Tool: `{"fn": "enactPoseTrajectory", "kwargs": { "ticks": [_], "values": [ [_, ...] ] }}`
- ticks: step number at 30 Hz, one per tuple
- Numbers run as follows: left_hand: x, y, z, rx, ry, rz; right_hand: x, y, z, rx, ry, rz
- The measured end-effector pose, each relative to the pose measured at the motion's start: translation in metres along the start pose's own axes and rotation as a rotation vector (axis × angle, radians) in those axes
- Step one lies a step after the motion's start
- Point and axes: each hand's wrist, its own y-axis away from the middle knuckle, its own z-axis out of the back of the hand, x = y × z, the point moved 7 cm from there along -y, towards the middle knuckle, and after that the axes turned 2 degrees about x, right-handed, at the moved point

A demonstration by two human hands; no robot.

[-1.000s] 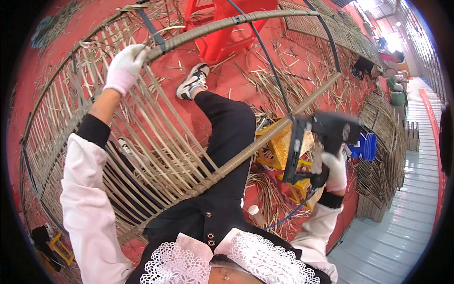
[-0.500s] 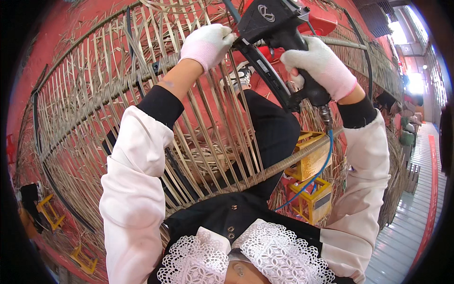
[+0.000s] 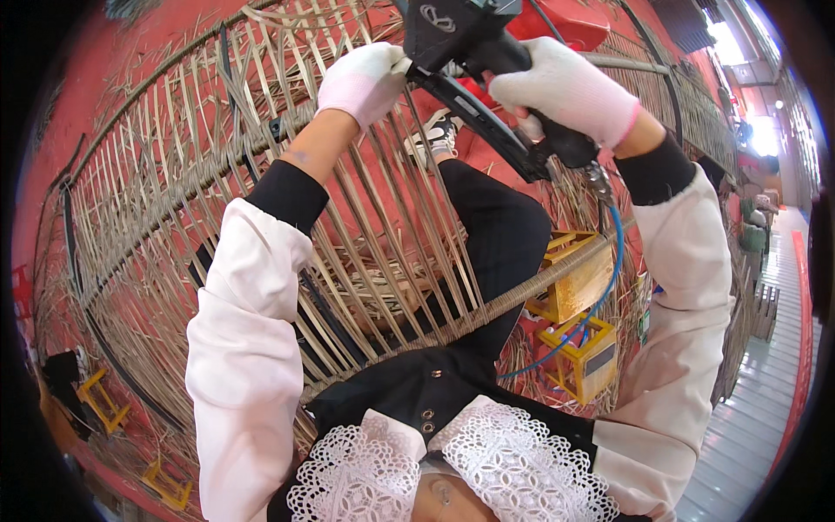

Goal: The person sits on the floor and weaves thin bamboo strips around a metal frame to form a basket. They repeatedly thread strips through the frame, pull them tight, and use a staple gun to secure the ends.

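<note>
My right hand, in a white and pink knit glove, is wrapped round the grip of a black air nail gun with a long slanted magazine. A blue air hose hangs from its handle end. My left hand, gloved alike, is closed at the wrapped rail of a frame, fingertips right beside the gun's nose. They pinch the upper end of a tan strip, though the fingers partly hide it. Many such strips cross the frame between that rail and a nearer wrapped rail over my lap.
My leg in black trousers and a shoe show through the frame. Yellow stools stand right of my lap. Loose straw-like scraps litter the red floor. Another slatted panel lies at the far right, near a grey corrugated surface.
The nail gun and my right hand have moved up and left. My left hand has shifted slightly left with the gun's nose still close to its fingertips.
</note>
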Motion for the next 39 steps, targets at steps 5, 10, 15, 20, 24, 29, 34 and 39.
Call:
{"fn": "enactPoseTrajectory", "kwargs": {
  "ticks": [5, 10, 15, 20, 24, 29, 34, 39],
  "values": [
    [0.000, -0.001, -0.001, 0.067, 0.016, 0.072, -0.054, 0.073, 0.001, -0.130, -0.324, -0.093],
    [0.006, -0.004, -0.005, 0.048, 0.014, 0.021, -0.214, 0.275, 0.024, -0.672, -0.578, -0.342],
    [0.030, -0.048, -0.028, 0.336, -0.306, -0.140, -0.418, 0.349, 0.016, -0.839, -0.051, -0.708],
    [0.089, -0.076, -0.057, 0.567, -0.233, 0.257, -0.540, 0.318, -0.078, -0.915, 0.489, -1.150],
    [0.102, -0.100, -0.032, 0.124, -0.282, 0.337, -0.526, 0.291, -0.119, -0.957, 0.615, -1.042],
    [0.108, -0.130, 0.013, -0.156, -0.556, 0.061, -0.384, 0.288, -0.061, -1.471, 0.696, -0.479],
    [0.126, -0.148, 0.036, -0.391, -0.661, -0.251, -0.244, 0.160, -0.058, -1.041, 0.238, 0.165],
    [0.171, -0.179, 0.045, -0.208, -0.494, 0.168, -0.191, -0.050, -0.121, -0.315, -0.027, 0.381]
  ]
}}
